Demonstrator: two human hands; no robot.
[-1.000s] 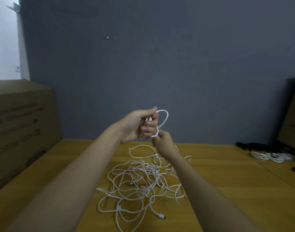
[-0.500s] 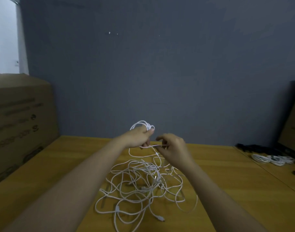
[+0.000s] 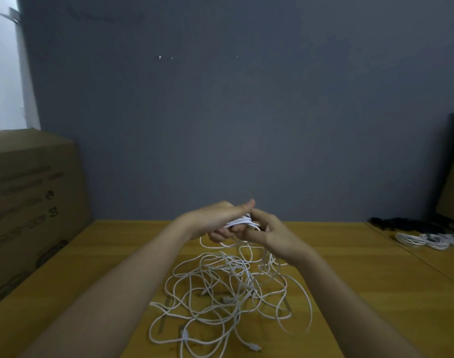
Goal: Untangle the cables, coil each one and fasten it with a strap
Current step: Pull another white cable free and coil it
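- A small white coil (image 3: 242, 221) is held in the left hand (image 3: 215, 220), above the far part of the table (image 3: 362, 275); the fingers are curled under the loops and the thumb is laid over them.
- The same coil is pinched by the right hand (image 3: 271, 235) from the right side, fingers bent round the cable where it leaves the loops.
- The rest of the white cables (image 3: 228, 293) is spread in a loose tangle on the table just below both hands, and a strand is seen running from the coil down into it.
- One plug end (image 3: 254, 347) is seen lying at the near edge of the tangle.
- Coiled white cables (image 3: 429, 240) are laid at the far right of the table, and a cardboard box (image 3: 32, 202) stands at the left.
- No strap can be made out near the hands.
- Risk, as judged: if the trailing strand is pulled while crossed by other loops, the tangle could be tightened into a knot or dragged up off the table.
- Risk, as judged: if the thumb is eased before a strap is fitted, the springy loops could be sprung open and the coil lost.
- Risk, as judged: a second cable could be wound in by mistake, since the strands are alike.
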